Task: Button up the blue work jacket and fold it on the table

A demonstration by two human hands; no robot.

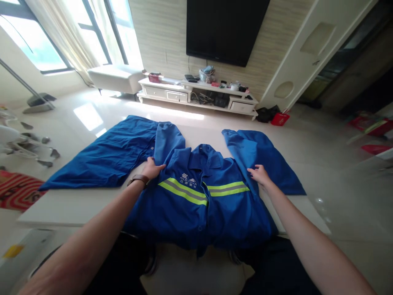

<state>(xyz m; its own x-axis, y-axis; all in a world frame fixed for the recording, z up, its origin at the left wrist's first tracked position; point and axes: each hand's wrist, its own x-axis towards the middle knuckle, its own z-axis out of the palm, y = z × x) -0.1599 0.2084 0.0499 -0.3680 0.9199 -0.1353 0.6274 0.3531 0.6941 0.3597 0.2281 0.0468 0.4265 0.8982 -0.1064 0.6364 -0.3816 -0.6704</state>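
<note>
A blue work jacket [181, 209] with yellow-and-grey reflective stripes and a white chest logo lies front up, collar away from me, its lower part hanging over the table's near edge. Both its sleeves point away from me. My left hand [150, 169], with a brown watch strap at the wrist, rests on the left sleeve by the shoulder, thumb and fingers apart. Against the right sleeve [242, 149] my right hand [260, 174] lies with its fingers spread. Folded blue garments are beside the jacket, one at left [107, 151] and one at right [273, 164].
The white table [61, 207] stands before my legs. Beyond it are a cluttered low TV cabinet [156, 92], a wall television [225, 30] and a pale bench [118, 78]. A red bag [280, 119] sits on the floor at right. A white wheeled chair base [29, 143] is at left.
</note>
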